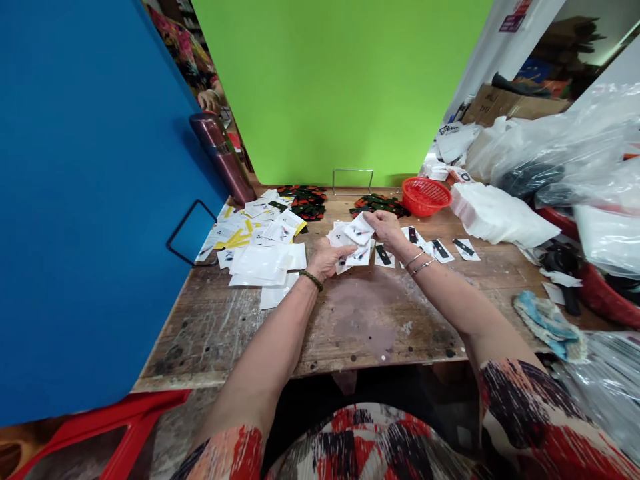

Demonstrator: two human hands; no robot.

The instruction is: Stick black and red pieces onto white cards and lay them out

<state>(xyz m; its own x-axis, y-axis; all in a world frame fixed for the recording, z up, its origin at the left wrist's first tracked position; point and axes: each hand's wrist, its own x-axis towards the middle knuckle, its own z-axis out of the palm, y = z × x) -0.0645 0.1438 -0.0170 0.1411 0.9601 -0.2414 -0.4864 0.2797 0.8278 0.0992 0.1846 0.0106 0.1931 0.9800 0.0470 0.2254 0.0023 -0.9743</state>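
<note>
The right hand (384, 229) pinches a white card (360, 230) above a little pile of cards (361, 257) on the table (360, 327); the left hand (326, 259) touches the pile, but I cannot tell if it grips. Thin cards could stick together, or the right wrist could bump the dark strips (441, 249).

Over the worn wooden tabletop (240, 340), the right hand (387, 230) pinches a small printed white card (360, 229), while the left hand (327, 258) reaches over more printed cards (359, 257) just below. White packets (260, 263) lie heaped at left; a red basket (427, 208) sits farther back, near dark-and-orange pieces (379, 203).
</note>
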